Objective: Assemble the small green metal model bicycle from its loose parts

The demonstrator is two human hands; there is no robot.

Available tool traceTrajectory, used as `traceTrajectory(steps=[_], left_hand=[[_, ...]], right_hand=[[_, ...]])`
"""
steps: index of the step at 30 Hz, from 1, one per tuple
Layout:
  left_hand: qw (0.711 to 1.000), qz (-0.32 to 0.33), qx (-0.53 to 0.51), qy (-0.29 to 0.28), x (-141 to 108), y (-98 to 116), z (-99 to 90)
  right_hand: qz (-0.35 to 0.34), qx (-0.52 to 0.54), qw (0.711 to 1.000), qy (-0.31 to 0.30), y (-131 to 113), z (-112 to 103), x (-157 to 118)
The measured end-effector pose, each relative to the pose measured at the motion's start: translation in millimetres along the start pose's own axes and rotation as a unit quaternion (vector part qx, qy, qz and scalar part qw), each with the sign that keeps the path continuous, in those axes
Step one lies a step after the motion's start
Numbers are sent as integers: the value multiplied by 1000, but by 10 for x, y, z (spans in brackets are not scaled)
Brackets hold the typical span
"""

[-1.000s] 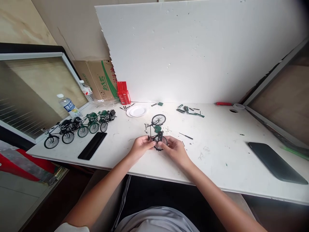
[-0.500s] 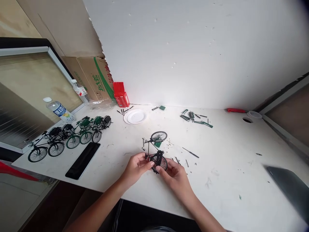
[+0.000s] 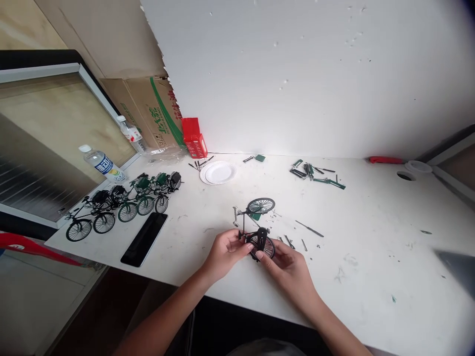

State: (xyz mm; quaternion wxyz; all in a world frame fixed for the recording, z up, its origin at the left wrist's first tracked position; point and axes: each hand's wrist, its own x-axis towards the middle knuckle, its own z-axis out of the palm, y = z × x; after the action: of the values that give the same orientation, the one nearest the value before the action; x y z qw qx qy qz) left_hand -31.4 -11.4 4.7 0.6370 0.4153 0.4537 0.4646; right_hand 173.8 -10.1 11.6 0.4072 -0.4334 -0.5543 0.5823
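Note:
Between my hands is a black model bicycle (image 3: 244,217), its front wheel pointing away from me and its handlebar to the left. My left hand (image 3: 225,254) pinches it near the saddle and the rear of the frame. On the other side, my right hand (image 3: 287,264) grips the rear wheel, thumb in front and fingers behind. Fingertips of both hands are partly hidden by the wheel. A green flat piece (image 3: 256,216) lies on the table just behind the bicycle. Tiny parts and a thin screwdriver-like rod (image 3: 309,228) lie to the right.
Several finished-looking model bicycles (image 3: 128,211) stand in a row at left, beside a black phone (image 3: 144,240). Farther back are bottles (image 3: 104,167), a red box (image 3: 195,141), paper plates (image 3: 220,173) and a pile of black and green parts (image 3: 308,170). A red-handled item (image 3: 386,159) lies by the wall.
The whole view has shifted, so things appear farther right and slightly higher. Both hands keep the same hold on the model bicycle, with barely any visible movement.

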Motion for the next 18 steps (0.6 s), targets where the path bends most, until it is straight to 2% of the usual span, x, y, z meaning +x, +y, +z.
traceTrajectory(steps=[5, 7, 9, 12, 13, 15, 18], left_hand=[[1000, 20, 12, -4, 2, -27, 19], [999, 8, 36, -11, -10, 22, -33], [997, 12, 73, 4, -31, 142, -187], [977, 36, 202, 57, -118, 474, -630], [960, 31, 272, 67, -166, 610, -819], [906, 18, 402, 131, -281, 869, -1210], [809, -76, 542, 214, -447, 1112, -1705]], right_hand=[[-9, -51, 997, 55, -125, 36, -2], [-13, -56, 997, 54, -162, 39, -4], [0, -75, 995, 60, -178, 30, -4], [11, -98, 991, 88, -159, -6, 4], [14, -100, 990, 99, -143, -25, 9], [21, -96, 989, 111, -104, -67, 22], [30, -90, 988, 121, -50, -131, 39]])
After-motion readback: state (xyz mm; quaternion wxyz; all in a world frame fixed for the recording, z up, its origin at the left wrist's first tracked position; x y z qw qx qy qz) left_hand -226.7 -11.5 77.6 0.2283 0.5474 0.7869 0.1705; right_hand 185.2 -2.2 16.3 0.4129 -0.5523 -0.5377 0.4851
